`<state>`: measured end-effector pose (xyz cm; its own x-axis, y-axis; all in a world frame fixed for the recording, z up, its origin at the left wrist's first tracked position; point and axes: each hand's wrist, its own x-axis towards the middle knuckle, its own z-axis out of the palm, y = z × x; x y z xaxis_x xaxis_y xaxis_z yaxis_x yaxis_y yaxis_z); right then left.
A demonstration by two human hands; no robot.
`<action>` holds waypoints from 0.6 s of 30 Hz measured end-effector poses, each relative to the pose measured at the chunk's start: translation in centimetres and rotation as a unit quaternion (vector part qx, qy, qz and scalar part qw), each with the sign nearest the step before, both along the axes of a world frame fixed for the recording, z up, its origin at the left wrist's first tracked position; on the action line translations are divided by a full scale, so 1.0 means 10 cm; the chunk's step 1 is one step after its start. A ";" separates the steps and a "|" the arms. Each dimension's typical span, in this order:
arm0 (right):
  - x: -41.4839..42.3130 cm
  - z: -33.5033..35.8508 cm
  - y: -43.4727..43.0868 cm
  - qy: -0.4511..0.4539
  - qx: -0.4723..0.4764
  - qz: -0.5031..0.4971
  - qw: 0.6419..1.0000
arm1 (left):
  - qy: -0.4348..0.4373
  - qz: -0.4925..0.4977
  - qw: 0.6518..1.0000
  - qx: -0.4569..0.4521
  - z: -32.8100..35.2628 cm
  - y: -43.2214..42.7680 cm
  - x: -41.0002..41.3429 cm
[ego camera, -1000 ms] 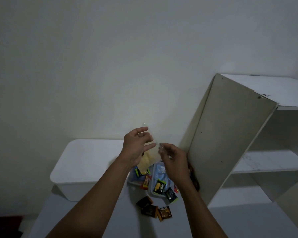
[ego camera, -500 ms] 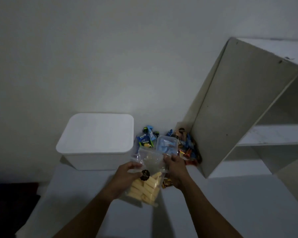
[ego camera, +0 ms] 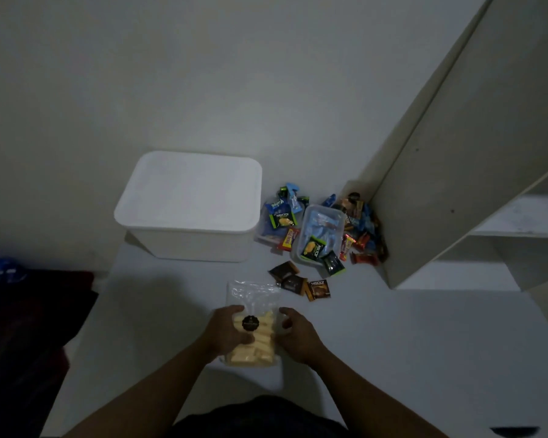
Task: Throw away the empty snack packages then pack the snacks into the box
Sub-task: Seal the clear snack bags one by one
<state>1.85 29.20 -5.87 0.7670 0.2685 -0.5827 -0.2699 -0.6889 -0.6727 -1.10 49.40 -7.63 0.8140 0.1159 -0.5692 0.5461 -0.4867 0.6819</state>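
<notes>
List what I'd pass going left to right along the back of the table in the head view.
White lidded plastic box → blue and green snack sachets → clear rectangular plastic tub → heap of red and brown wrapped sweets → grey-white shelf side panel.
</notes>
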 end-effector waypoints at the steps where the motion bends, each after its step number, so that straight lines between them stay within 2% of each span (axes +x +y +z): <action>1: -0.02 -0.03 0.00 -0.006 -0.018 0.022 1.000 | 0.010 -0.019 0.999 0.024 -0.01 0.00 -0.02; 4: -0.08 -0.12 0.01 0.003 -0.039 0.048 0.998 | 0.023 -0.060 0.996 0.068 -0.04 -0.02 -0.07; 8: -0.10 -0.20 -0.02 0.000 -0.035 0.056 0.998 | 0.032 -0.068 0.993 0.095 -0.04 -0.04 -0.04; 11: -0.02 -0.20 -0.11 -0.008 -0.015 0.028 0.999 | 0.014 -0.062 0.989 0.131 -0.01 -0.02 0.05; 15: 0.20 -0.11 -0.32 -0.064 -0.005 -0.045 0.997 | -0.067 -0.025 0.987 0.144 0.14 -0.13 0.23; 18: 0.45 -0.04 -0.56 -0.120 -0.039 -0.105 0.986 | -0.177 0.015 0.975 0.133 0.14 -0.32 0.47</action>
